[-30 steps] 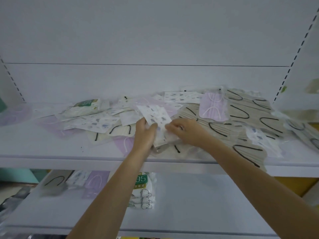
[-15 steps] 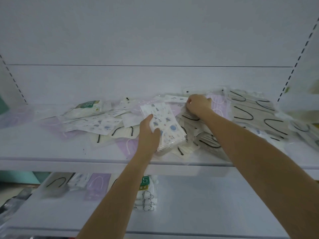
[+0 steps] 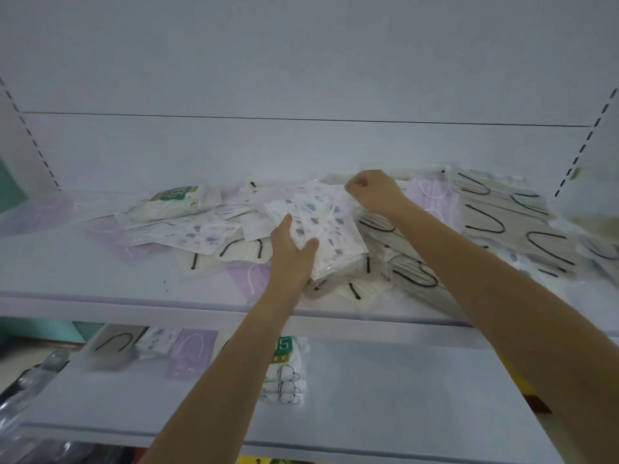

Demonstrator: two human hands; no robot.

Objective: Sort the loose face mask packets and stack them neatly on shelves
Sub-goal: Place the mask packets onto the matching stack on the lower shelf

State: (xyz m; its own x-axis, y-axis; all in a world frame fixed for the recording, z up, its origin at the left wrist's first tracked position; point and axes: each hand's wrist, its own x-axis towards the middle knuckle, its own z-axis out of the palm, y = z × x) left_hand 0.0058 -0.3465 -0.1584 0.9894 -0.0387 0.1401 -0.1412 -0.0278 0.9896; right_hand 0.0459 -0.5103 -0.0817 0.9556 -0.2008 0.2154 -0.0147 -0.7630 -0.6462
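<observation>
So the left hand (image 3: 290, 252) grips a little bunch of white printed packets (image 3: 330, 229) by the near end, thumb and fingers wrapped round it. The right hand (image 3: 373, 192) is just behind that bunch, fingers curled, pinching the far corner of a printed packet. Both hover over the messy pile on the upper shelf (image 3: 77, 272). A lilac packet (image 3: 432, 199) and beige ones with black loops (image 3: 495, 212) lie right of the right hand, and a green-labelled pack (image 3: 174, 199) sits well left of the left hand. Under the forearms, the lower shelf (image 3: 402, 396) holds small sorted stacks (image 3: 284, 373).
</observation>
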